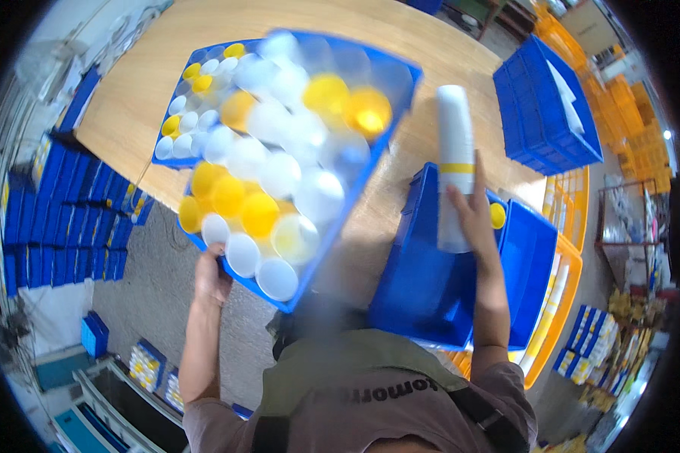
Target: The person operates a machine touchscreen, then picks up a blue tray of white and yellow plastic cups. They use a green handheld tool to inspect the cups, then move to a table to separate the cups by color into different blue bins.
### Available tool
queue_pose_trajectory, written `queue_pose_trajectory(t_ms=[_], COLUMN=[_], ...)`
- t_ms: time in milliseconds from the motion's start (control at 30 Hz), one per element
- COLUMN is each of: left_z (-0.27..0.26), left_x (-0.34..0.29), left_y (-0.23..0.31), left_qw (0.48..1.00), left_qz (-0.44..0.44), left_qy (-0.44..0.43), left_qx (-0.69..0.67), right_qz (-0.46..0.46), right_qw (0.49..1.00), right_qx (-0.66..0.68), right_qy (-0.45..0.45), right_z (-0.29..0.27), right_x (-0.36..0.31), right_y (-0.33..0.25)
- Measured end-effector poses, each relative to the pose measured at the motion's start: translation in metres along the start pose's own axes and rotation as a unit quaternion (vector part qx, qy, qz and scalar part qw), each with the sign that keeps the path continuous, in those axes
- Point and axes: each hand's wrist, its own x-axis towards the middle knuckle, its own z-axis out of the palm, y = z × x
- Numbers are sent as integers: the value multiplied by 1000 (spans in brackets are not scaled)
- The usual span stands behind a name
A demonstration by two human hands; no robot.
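My left hand (213, 278) is closed on the near left corner of a blue plastic crate (400, 106), which is tilted and blurred by motion. White cups (277, 278) and yellow cups (260, 214) fill it, most lying in stacks with their round ends toward me. My right hand (472, 215) wraps round a long stack of white cups (455, 128) with a yellow band partway along it. This stack is over a deep blue bin (423, 275). A single yellow cup end (497, 216) shows just right of my right hand.
Behind the held crate, another blue crate of cups (165, 149) sits on the wooden table (128, 98). A blue crate (540, 113) stands at the far right. Beside the deep bin are a second blue bin (525, 264) and an orange crate (569, 283). Stacked blue bins (60, 219) line the left.
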Motion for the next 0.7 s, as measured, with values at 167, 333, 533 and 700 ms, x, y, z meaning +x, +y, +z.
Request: queue_pose_trajectory(t_ms=[167, 333, 533, 700], left_z=[-10, -24, -32, 28], left_x=[125, 229, 193, 89], left_y=[111, 171, 149, 5], left_qw=[995, 990, 986, 946], left_qz=[92, 137, 126, 126], left_qy=[-33, -12, -106, -126], left_qx=[-26, 31, -34, 272], right_qz=[-18, 71, 214, 229], right_qw=[999, 946, 969, 953], right_qx=[31, -316, -119, 161], right_qy=[11, -28, -39, -116], right_z=[128, 234, 232, 191], right_x=[-31, -57, -72, -91], right_y=[-31, -19, 6, -30])
